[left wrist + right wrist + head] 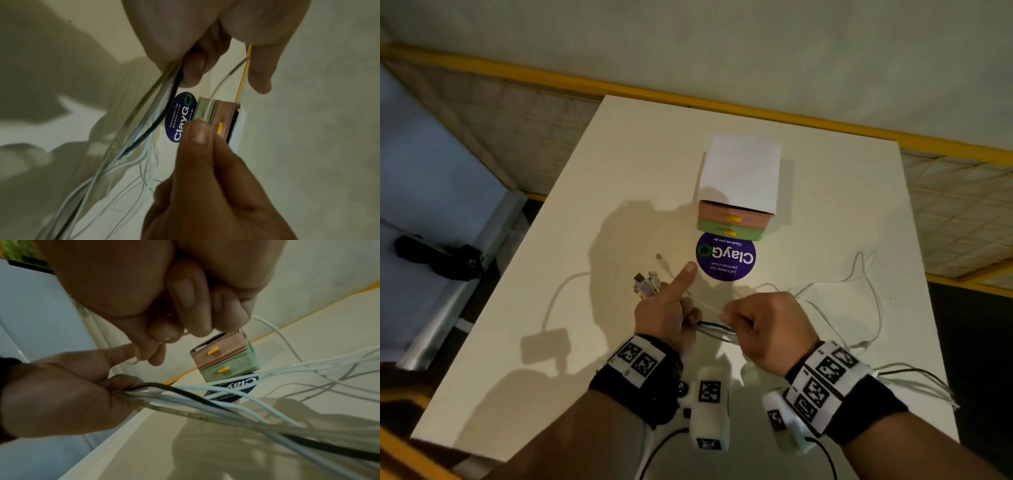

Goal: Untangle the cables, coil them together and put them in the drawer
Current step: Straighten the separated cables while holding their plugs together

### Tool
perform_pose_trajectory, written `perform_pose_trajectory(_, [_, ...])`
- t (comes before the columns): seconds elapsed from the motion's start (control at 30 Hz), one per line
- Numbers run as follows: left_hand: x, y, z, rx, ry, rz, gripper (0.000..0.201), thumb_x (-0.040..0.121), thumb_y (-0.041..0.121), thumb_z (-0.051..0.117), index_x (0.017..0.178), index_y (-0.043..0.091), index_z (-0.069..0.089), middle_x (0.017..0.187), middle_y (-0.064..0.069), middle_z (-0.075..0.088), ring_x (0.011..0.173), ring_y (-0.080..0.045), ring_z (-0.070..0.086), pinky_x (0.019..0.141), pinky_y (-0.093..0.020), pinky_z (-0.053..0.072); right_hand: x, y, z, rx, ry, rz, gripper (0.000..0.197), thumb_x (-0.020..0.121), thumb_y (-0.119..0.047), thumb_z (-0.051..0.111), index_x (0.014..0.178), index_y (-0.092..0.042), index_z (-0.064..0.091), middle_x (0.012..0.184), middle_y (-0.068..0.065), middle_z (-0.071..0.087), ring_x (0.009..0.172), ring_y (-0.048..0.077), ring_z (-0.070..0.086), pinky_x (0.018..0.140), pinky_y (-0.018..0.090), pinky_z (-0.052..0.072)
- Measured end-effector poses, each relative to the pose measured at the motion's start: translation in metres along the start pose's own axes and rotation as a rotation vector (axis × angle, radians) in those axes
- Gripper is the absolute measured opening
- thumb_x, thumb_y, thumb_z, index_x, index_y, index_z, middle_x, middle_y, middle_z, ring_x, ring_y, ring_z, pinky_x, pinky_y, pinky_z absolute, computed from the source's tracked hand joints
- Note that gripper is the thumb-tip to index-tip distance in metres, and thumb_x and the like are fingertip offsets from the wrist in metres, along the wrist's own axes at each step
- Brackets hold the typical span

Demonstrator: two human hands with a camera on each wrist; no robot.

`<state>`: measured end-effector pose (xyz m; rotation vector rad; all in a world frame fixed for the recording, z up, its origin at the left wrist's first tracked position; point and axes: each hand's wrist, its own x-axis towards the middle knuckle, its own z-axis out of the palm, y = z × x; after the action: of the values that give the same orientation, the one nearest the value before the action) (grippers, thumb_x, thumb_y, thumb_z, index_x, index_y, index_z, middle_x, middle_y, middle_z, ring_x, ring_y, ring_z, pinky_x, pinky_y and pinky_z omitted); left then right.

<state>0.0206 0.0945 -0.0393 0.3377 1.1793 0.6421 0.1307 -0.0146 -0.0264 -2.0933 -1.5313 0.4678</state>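
Left grip [671,308] clutching bundled thin white and black cables [717,330], right grip [763,325] pinching one strand over white tabletop [619,171]. Loose ends sprawling, coiling unfinished, pink-and-green mini drawers [734,222] unopened.

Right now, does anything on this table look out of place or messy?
Yes. The cables sprawl in loose loops over the table, and several strands hang over its near right edge. The left hand grips a bundle; the right hand pinches a strand. Both drawers are shut, with nothing visibly damaged.
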Motion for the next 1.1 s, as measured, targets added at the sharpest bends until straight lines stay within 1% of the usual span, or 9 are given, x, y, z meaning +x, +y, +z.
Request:
perform_pose_trajectory(0.13, [-0.006,-0.005,0.004,-0.037,0.045,-0.003,0.032,0.079,0.011,0.079,0.076,0.016,0.048,0.041,0.004,0.021,0.034,-0.013,0.021,0.038,-0.024,0.028,-0.013,0.006,-0.012,-0.053,-0.111,-0.030,0.011,0.085,-0.029,0.057,0.091,-0.038,0.053,0.047,-0.019,0.036,0.056,0.005,0.040,0.057,0.022,0.034])
perform_pose_trajectory(0.2, [-0.011,-0.007,0.007,-0.031,0.037,0.017,0.037,0.084,0.019,0.075,0.066,0.019,0.042,0.041,0.004,0.021,0.034,-0.013,0.020,0.038,-0.024,0.026,-0.016,0.002,-0.023,-0.097,-0.218,-0.014,0.007,0.087,-0.032,0.054,0.090,-0.037,0.059,0.057,-0.018,0.053,0.064,0.011,0.052,0.063,0.025,0.040])
perform_pose_trajectory(0.33, [-0.027,-0.010,0.013,0.095,0.005,0.152,0.040,0.087,0.034,0.073,0.064,0.017,0.046,0.046,0.002,0.035,0.041,-0.013,0.033,0.044,-0.028,0.031,-0.024,-0.008,-0.039,-0.252,-0.062,-0.020,0.049,0.073,-0.053,0.059,0.115,-0.029,0.064,0.104,-0.008,0.064,0.097,0.019,0.060,0.084,0.034,0.051])
perform_pose_trajectory(0.47, [-0.058,-0.005,0.031,0.177,-0.145,0.282,0.041,0.090,0.035,0.068,0.060,0.014,0.052,0.050,-0.002,0.048,0.047,-0.017,0.048,0.053,-0.030,0.042,-0.009,-0.025,-0.034,0.067,-0.194,-0.031,0.093,0.067,-0.035,0.073,0.144,-0.015,0.026,0.128,0.002,0.053,0.119,0.022,0.050,0.101,0.038,0.044])
perform_pose_trajectory(0.57, [-0.074,0.004,0.043,0.177,-0.231,0.289,0.057,0.094,0.039,0.061,0.045,0.020,0.039,0.043,0.001,0.036,0.040,-0.015,0.037,0.046,-0.026,0.036,0.005,-0.030,-0.028,0.252,-0.249,0.122,0.058,0.075,-0.013,0.065,0.127,-0.017,0.039,0.095,0.006,0.066,0.083,0.025,0.064,0.069,0.035,0.055])
perform_pose_trajectory(0.67, [-0.083,0.010,0.048,0.142,-0.323,0.272,0.058,0.097,0.039,0.056,0.049,0.021,0.030,0.045,0.002,0.023,0.042,-0.014,0.020,0.044,-0.027,0.023,0.011,-0.031,-0.035,0.012,-0.134,0.131,0.015,0.078,-0.029,0.061,0.088,-0.019,0.056,0.082,0.004,0.067,0.076,0.028,0.063,0.069,0.039,0.056])
perform_pose_trajectory(0.8, [-0.095,0.013,0.051,0.139,-0.446,0.242,0.058,0.100,0.035,0.051,0.047,0.022,0.031,0.043,0.004,0.019,0.044,-0.015,0.012,0.055,-0.032,0.017,0.012,-0.027,-0.040,-0.139,-0.136,0.113,0.021,0.080,-0.039,0.059,0.069,-0.022,0.058,0.077,0.001,0.069,0.073,0.026,0.063,0.071,0.033,0.056])
perform_pose_trajectory(1.0, [-0.110,0.033,0.044,0.103,-0.452,0.191,0.056,0.100,0.032,0.050,0.052,0.021,0.022,0.041,0.005,0.014,0.044,-0.016,0.003,0.043,-0.027,0.019,0.012,0.008,-0.054,-0.304,-0.189,0.215,0.026,0.092,-0.043,0.044,0.074,-0.026,0.052,0.073,-0.006,0.053,0.076,0.020,0.055,0.067,0.029,0.044])
perform_pose_trajectory(1.1, [-0.111,0.031,0.042,0.099,-0.427,0.160,0.056,0.099,0.030,0.051,0.053,0.022,0.020,0.041,0.005,0.013,0.046,-0.017,0.001,0.043,-0.027,0.015,0.009,0.032,-0.054,-0.357,-0.220,0.313,0.030,0.090,-0.042,0.039,0.082,-0.023,0.061,0.091,-0.003,0.067,0.086,0.024,0.062,0.073,0.030,0.049])
